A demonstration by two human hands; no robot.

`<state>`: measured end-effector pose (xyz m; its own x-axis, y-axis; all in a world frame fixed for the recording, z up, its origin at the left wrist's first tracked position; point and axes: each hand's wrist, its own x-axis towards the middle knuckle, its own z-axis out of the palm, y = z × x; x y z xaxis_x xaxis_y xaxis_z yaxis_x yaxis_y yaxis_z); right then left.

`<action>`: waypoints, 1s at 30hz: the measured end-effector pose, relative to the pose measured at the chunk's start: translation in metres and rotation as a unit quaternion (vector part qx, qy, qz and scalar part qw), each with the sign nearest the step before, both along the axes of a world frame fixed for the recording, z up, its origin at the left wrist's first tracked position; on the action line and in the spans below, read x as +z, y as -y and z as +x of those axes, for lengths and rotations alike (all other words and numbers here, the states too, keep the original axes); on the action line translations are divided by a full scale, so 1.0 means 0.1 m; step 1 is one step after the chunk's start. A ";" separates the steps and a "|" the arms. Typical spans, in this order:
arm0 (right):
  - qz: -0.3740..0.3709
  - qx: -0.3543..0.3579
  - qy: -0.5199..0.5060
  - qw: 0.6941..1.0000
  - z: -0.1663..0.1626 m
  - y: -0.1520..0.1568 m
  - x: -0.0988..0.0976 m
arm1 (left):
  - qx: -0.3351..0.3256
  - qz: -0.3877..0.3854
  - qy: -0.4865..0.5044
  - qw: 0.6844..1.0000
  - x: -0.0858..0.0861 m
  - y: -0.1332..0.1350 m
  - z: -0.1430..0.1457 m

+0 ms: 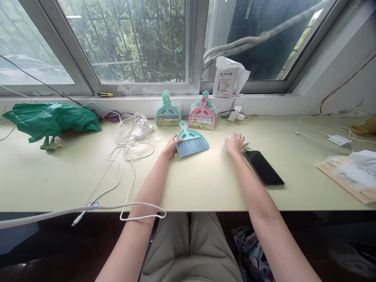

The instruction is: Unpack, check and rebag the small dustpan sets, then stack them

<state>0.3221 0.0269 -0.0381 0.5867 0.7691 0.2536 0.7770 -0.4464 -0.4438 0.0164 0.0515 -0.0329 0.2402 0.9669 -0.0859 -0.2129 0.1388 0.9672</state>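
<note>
A small teal brush with blue-grey bristles [191,142] lies on the pale table [205,184] in front of me. My left hand [171,147] grips its left edge, fingers curled round it. My right hand [235,142] rests flat on the table to the right of the brush, fingers spread, holding nothing. Behind the brush, two wrapped mini dustpan sets lean against the wall: a teal set [168,112] and a pink set [201,114].
A black phone [263,167] lies just right of my right hand. White cables and a charger [133,138] sprawl at left, beside a green plastic bag [49,119]. A white packet [228,77] sits on the sill. Paper bags [352,175] lie far right.
</note>
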 end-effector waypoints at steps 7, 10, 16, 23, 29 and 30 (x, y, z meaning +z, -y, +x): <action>-0.025 0.106 0.003 0.994 -0.03 -0.01 -0.18 | 0.010 -0.003 0.006 1.000 -0.02 -0.02 -0.02; 0.008 0.195 -0.058 0.979 -0.16 -0.01 -0.16 | 0.025 -0.004 0.009 1.000 -0.02 -0.02 -0.01; 0.066 0.170 -0.041 0.982 -0.42 0.09 -0.12 | 0.056 -0.012 0.002 0.998 0.00 0.00 0.03; -0.033 0.174 0.003 0.984 -0.44 0.18 -0.16 | 0.065 -0.023 -0.002 0.998 -0.03 -0.01 0.06; 0.079 0.129 -0.108 0.982 -0.42 0.14 -0.10 | 0.071 -0.030 -0.024 0.997 -0.03 -0.02 0.08; 0.106 0.121 -0.145 0.976 -0.43 0.13 -0.08 | 0.070 -0.031 -0.028 0.997 -0.03 -0.02 0.08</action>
